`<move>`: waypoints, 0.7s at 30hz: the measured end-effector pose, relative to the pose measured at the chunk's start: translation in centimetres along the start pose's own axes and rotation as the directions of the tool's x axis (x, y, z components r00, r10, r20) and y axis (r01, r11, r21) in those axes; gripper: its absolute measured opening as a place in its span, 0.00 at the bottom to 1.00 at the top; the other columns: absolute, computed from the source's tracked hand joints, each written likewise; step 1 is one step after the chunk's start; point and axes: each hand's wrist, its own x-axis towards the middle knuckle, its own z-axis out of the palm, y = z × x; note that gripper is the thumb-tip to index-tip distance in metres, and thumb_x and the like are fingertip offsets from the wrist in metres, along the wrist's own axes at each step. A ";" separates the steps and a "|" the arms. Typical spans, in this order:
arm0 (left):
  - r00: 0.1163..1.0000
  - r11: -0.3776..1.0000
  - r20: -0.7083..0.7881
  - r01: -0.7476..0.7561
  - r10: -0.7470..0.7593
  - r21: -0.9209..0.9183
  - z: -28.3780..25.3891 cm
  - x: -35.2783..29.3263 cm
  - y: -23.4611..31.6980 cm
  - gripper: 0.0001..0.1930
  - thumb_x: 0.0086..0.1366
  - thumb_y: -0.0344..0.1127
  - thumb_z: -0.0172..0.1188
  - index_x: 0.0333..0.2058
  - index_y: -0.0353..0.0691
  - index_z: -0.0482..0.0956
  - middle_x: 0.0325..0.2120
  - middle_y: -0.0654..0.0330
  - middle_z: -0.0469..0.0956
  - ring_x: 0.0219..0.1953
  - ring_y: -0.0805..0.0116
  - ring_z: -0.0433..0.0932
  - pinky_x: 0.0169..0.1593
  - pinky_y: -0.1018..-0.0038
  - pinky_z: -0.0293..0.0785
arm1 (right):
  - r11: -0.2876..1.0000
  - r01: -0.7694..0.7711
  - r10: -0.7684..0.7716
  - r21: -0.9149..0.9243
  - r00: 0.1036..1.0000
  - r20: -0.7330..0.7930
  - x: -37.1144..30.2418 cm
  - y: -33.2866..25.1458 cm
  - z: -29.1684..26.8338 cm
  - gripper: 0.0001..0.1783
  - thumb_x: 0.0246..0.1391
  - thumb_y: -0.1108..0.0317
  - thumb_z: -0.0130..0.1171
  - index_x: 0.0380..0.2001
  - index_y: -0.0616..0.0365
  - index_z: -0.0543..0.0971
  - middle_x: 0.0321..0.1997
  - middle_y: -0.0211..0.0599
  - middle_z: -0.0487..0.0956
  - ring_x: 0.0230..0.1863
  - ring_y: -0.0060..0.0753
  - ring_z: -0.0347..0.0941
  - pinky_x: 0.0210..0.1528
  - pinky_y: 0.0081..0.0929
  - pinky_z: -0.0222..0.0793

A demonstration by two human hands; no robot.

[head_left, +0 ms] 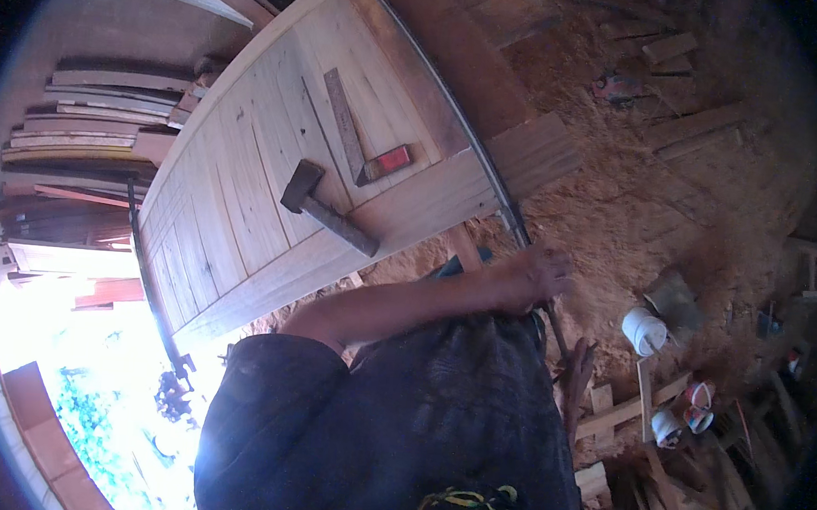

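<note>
Reaching one hand (533, 277), fingers curled, grip unclear, past wooden door (274, 153) bearing hammer (322, 208) and red-handled square (364, 135); other hand unseen.

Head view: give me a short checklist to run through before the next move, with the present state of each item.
1. Hammer lying flat on the wooden door panel: ok.
2. Try square resting on the panel, apart from the hammer: ok.
3. One hand at the long metal clamp bar by the panel's corner: ok; which hand it is, and its grip: cannot tell.
4. Other hand in sight: not ok, out of view.
5. Footing: not ok; sawdust floor strewn with offcuts and white tubs.
</note>
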 end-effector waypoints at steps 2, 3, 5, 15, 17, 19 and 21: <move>1.000 1.000 -0.018 -0.021 0.021 -0.007 -0.4 -0.1 -0.5 0.32 0.47 0.36 0.72 0.53 0.41 0.76 0.54 0.55 0.76 0.66 0.56 0.68 0.68 0.52 0.61 | 0.971 0.170 -0.188 -0.170 0.978 -0.091 -0.1 0.8 -0.8 0.28 0.72 0.47 0.51 0.56 0.64 0.71 0.37 0.46 0.76 0.37 0.36 0.77 0.37 0.36 0.74; 1.000 1.000 -0.021 -0.015 0.015 0.001 -0.7 -0.4 -1.2 0.31 0.48 0.36 0.72 0.53 0.41 0.76 0.55 0.55 0.76 0.66 0.56 0.69 0.68 0.53 0.62 | 0.899 0.314 -0.369 -0.306 0.919 -0.138 0.4 2.2 -1.2 0.29 0.73 0.47 0.49 0.60 0.64 0.70 0.44 0.52 0.76 0.45 0.42 0.77 0.44 0.40 0.74; 1.000 1.000 -0.009 -0.004 0.005 0.018 -1.2 -1.3 -2.6 0.30 0.49 0.36 0.71 0.53 0.42 0.76 0.55 0.55 0.76 0.65 0.57 0.69 0.67 0.55 0.62 | 0.734 0.418 -0.549 -0.535 0.829 -0.105 0.2 3.5 -1.4 0.32 0.74 0.48 0.46 0.67 0.63 0.67 0.56 0.61 0.73 0.57 0.52 0.74 0.54 0.48 0.72; 0.861 0.956 0.475 0.044 -0.183 0.289 -3.7 -0.3 -5.6 0.34 0.52 0.39 0.72 0.60 0.52 0.74 0.57 0.62 0.78 0.64 0.64 0.73 0.67 0.49 0.58 | 0.275 0.648 -0.826 -0.710 0.537 0.170 -3.9 -0.9 2.0 0.30 0.68 0.48 0.56 0.63 0.59 0.73 0.60 0.50 0.76 0.65 0.57 0.70 0.67 0.56 0.61; 0.837 0.948 0.506 0.045 -0.208 0.315 -3.5 -0.1 -5.7 0.34 0.52 0.40 0.73 0.60 0.52 0.75 0.55 0.63 0.79 0.63 0.65 0.74 0.66 0.51 0.59 | 0.358 0.680 -0.825 -0.640 0.551 0.124 -3.1 -0.3 2.2 0.27 0.67 0.48 0.56 0.56 0.62 0.78 0.52 0.50 0.81 0.61 0.57 0.74 0.66 0.56 0.62; 0.862 0.944 0.470 0.027 -0.188 0.328 -3.5 -0.3 -5.7 0.31 0.53 0.41 0.72 0.58 0.52 0.76 0.55 0.63 0.80 0.62 0.65 0.75 0.65 0.52 0.59 | 0.402 0.700 -0.835 -0.591 0.545 0.077 -2.3 0.0 2.4 0.20 0.66 0.55 0.57 0.48 0.61 0.81 0.45 0.48 0.83 0.54 0.55 0.76 0.66 0.54 0.63; 0.869 0.950 0.465 0.018 -0.168 0.311 -4.0 -0.4 -5.6 0.29 0.54 0.42 0.71 0.57 0.52 0.77 0.54 0.61 0.80 0.61 0.64 0.75 0.65 0.52 0.60 | 0.444 0.708 -0.834 -0.549 0.551 0.036 -2.1 0.1 2.6 0.15 0.65 0.61 0.56 0.43 0.61 0.83 0.40 0.47 0.83 0.47 0.54 0.77 0.65 0.52 0.64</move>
